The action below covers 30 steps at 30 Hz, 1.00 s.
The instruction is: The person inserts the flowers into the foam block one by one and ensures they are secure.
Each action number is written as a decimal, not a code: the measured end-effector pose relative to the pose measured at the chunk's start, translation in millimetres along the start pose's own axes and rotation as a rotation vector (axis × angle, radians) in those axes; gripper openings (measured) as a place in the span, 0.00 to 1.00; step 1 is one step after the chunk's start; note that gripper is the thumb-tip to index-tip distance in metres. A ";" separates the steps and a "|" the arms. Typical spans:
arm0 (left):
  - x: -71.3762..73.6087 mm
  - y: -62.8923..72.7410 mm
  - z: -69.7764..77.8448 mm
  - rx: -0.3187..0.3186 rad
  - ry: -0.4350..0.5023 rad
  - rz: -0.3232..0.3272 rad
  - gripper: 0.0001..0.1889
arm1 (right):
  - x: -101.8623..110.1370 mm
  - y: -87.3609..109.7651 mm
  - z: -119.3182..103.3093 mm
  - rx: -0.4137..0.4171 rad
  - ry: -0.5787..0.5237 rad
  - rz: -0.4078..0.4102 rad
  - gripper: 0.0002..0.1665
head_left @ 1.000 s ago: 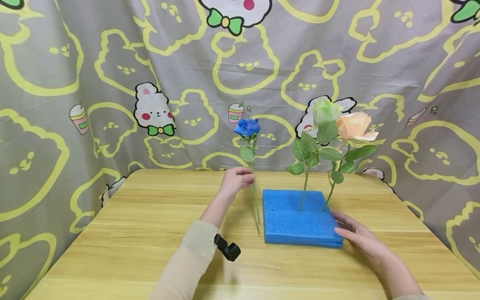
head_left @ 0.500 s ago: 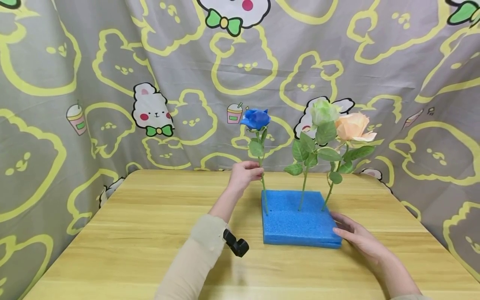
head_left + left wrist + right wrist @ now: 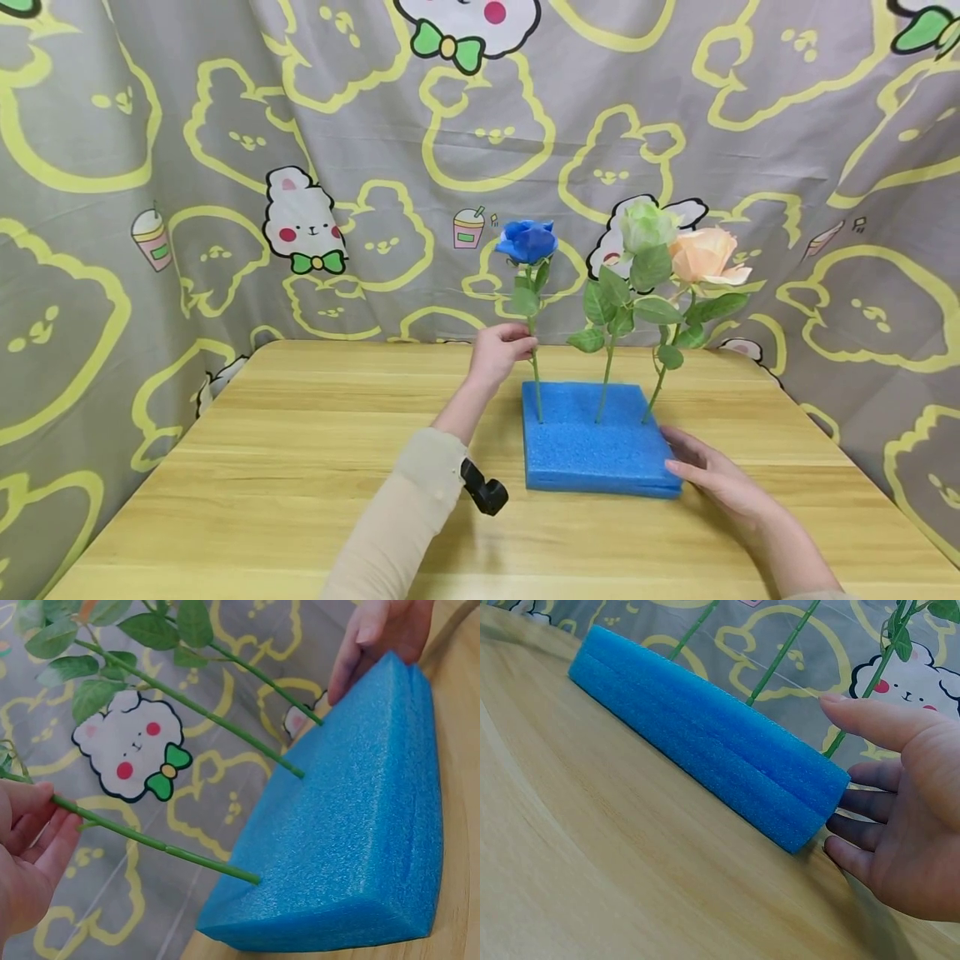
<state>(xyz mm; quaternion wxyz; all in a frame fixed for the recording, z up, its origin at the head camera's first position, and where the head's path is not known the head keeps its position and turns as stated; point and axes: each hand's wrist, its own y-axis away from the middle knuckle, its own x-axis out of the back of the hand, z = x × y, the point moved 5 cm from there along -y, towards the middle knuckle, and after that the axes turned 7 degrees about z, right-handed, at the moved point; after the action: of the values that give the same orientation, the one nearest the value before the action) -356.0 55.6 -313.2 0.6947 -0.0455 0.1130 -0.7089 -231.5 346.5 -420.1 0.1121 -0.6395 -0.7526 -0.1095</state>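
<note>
My left hand (image 3: 498, 358) pinches the green stem of a blue rose (image 3: 527, 242) between thumb and fingers. The rose stands upright, its stem's lower end (image 3: 251, 877) meeting the top of a blue foam block (image 3: 600, 462) near its left side. Farther right on the same block stand a pale green rose (image 3: 647, 227) and a peach rose (image 3: 707, 255), the latter leaning right. My right hand (image 3: 716, 479) lies against the block's right side. In the right wrist view its fingers (image 3: 874, 806) are extended to the foam and its thumb is stretched out above.
The block lies on a wooden table (image 3: 315, 450). A grey curtain (image 3: 375, 125) with yellow cartoon outlines hangs behind the table. A small black camera (image 3: 485, 490) is strapped at my left sleeve.
My left hand has carried the blue rose rightward from beside the foam block; its stem end now meets the block's top. My right hand has stayed at the block's side.
</note>
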 end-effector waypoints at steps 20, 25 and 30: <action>-7.9 9.7 -4.7 -0.021 -0.110 -0.100 0.13 | 1.2 0.2 -1.7 0.027 0.007 -0.005 0.39; -8.3 10.8 -3.7 -0.019 -0.112 -0.104 0.13 | 1.3 0.0 -0.8 0.036 0.000 -0.011 0.38; -8.3 11.3 -3.3 -0.020 -0.121 -0.110 0.12 | 1.3 0.1 -0.8 0.046 -0.018 -0.010 0.38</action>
<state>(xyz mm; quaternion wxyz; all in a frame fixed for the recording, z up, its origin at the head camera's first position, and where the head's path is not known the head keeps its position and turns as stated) -345.5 64.1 -318.2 0.6598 -0.1015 0.0754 -0.7407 -231.6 347.5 -418.9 0.1194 -0.6339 -0.7592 -0.0868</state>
